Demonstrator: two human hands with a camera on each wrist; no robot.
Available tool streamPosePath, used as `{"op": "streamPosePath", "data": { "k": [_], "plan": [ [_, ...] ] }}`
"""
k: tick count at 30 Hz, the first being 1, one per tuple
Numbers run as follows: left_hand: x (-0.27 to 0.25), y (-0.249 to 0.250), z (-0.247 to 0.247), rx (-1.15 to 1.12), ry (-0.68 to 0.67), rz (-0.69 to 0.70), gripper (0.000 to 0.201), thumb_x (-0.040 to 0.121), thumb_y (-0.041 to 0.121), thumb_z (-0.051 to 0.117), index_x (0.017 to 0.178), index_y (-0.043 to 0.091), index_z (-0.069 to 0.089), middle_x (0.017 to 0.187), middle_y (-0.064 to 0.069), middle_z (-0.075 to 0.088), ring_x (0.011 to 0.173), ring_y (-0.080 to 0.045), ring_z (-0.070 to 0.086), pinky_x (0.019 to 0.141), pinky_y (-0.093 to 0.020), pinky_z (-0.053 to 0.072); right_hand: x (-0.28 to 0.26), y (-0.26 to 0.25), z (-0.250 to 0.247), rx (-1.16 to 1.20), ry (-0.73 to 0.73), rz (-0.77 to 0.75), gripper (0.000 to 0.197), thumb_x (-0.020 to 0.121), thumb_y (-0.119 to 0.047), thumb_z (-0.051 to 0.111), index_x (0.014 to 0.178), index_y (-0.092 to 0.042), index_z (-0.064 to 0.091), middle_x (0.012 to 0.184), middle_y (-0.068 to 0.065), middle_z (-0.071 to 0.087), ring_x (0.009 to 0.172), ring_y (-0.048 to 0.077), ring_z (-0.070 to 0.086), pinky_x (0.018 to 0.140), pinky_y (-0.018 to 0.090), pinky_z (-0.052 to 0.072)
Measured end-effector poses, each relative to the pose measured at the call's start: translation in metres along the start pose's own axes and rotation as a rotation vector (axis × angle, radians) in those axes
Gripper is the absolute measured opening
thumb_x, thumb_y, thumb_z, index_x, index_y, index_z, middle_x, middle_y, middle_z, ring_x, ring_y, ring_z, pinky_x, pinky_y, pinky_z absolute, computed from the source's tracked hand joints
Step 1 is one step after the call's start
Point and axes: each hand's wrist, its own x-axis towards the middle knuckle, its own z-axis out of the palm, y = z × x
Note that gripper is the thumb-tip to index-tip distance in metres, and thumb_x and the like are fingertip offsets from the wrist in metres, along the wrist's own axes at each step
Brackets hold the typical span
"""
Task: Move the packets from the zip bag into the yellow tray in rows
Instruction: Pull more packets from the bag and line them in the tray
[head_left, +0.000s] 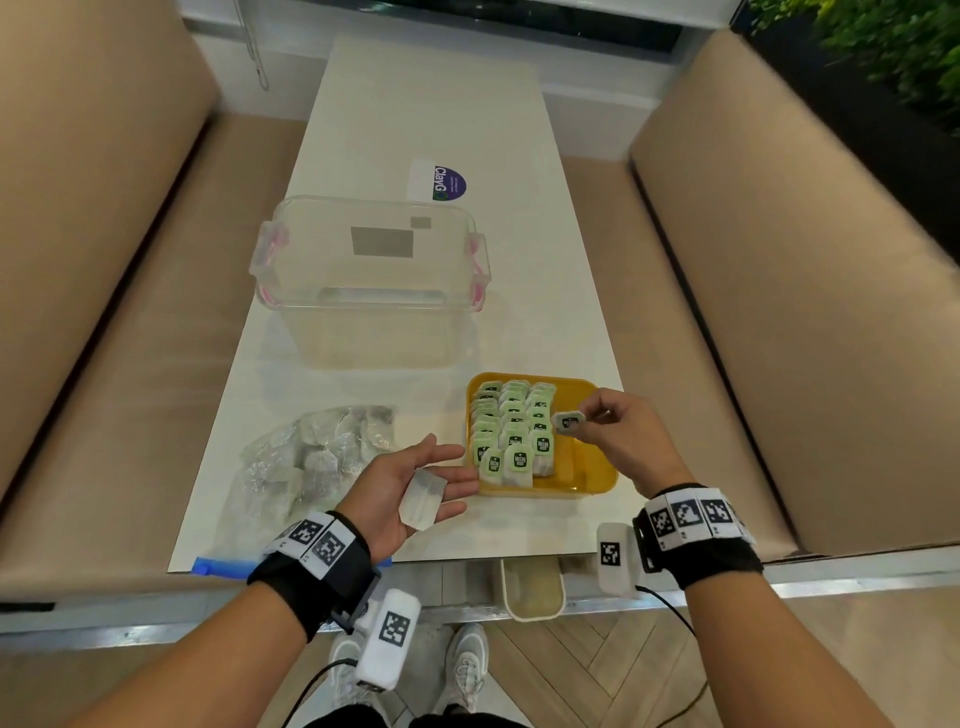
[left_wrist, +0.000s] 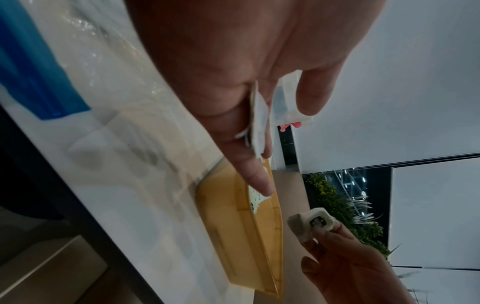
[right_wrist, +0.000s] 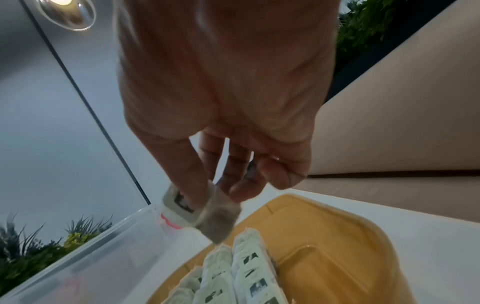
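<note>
The yellow tray (head_left: 587, 467) sits at the table's near right with three rows of green-labelled packets (head_left: 511, 431) filling its left half; its right half is bare. My right hand (head_left: 584, 415) hovers over the tray and pinches one packet (head_left: 569, 421) between thumb and fingers, seen close in the right wrist view (right_wrist: 205, 214). My left hand (head_left: 441, 462) is held palm up just left of the tray, its fingers straight, with a packet (head_left: 425, 496) lying flat on them. The clear zip bag (head_left: 311, 457) with a blue seal lies to the left, several packets inside.
A clear lidded plastic box (head_left: 369, 270) with pink clasps stands behind the tray and bag. A round sticker (head_left: 439, 182) lies farther back. Beige benches (head_left: 779, 312) flank the narrow white table. A small cream container (head_left: 532, 590) hangs at the near edge.
</note>
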Motion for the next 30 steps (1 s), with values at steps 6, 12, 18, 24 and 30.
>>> {"op": "streamPosePath", "data": {
  "k": [6,12,18,24,30],
  "plan": [
    [0.004,-0.003,-0.001,0.001,-0.003,0.003,0.046,0.098,0.037,0.051,0.127,0.002,0.061,0.119,-0.025,0.069,0.109,-0.033,0.070,0.085,-0.041,0.055,0.002,0.004,0.000,-0.074,0.009,0.050,0.024,0.066,-0.009,0.084,0.073,-0.006,0.061,0.068,0.004,0.059,0.061,0.013,0.050,0.057,0.027,0.040],
    [0.008,-0.007,0.004,0.000,-0.051,0.013,0.052,0.086,0.038,0.059,0.125,0.005,0.064,0.124,-0.023,0.067,0.102,-0.031,0.070,0.086,-0.041,0.056,0.008,0.012,0.008,-0.417,-0.199,0.182,0.014,0.078,-0.010,0.076,0.085,-0.007,0.065,0.065,0.002,0.061,0.049,0.009,0.053,0.046,0.021,0.040],
    [0.010,-0.012,0.011,0.045,-0.050,-0.001,0.046,0.093,0.037,0.055,0.127,0.006,0.063,0.117,-0.017,0.071,0.105,-0.030,0.069,0.083,-0.039,0.056,0.021,0.011,0.022,-0.515,-0.313,0.307,0.020,0.081,-0.005,0.072,0.073,-0.012,0.055,0.058,0.007,0.061,0.049,0.014,0.060,0.047,0.022,0.041],
    [0.011,-0.013,0.011,0.070,-0.051,0.002,0.055,0.088,0.040,0.057,0.131,0.005,0.061,0.122,-0.020,0.069,0.108,-0.031,0.068,0.082,-0.038,0.056,0.026,0.012,0.033,-0.658,-0.304,0.326,0.010,0.079,0.002,0.064,0.078,-0.007,0.061,0.069,0.013,0.069,0.078,0.031,0.073,0.071,0.038,0.059],
    [0.013,-0.014,0.008,0.069,-0.054,0.003,0.053,0.090,0.039,0.056,0.131,0.005,0.061,0.123,-0.020,0.069,0.108,-0.030,0.069,0.083,-0.038,0.056,0.024,0.017,0.036,-0.709,-0.246,0.295,0.012,0.079,-0.006,0.066,0.076,-0.010,0.055,0.073,0.011,0.066,0.071,0.026,0.069,0.060,0.033,0.056]
  ]
}}
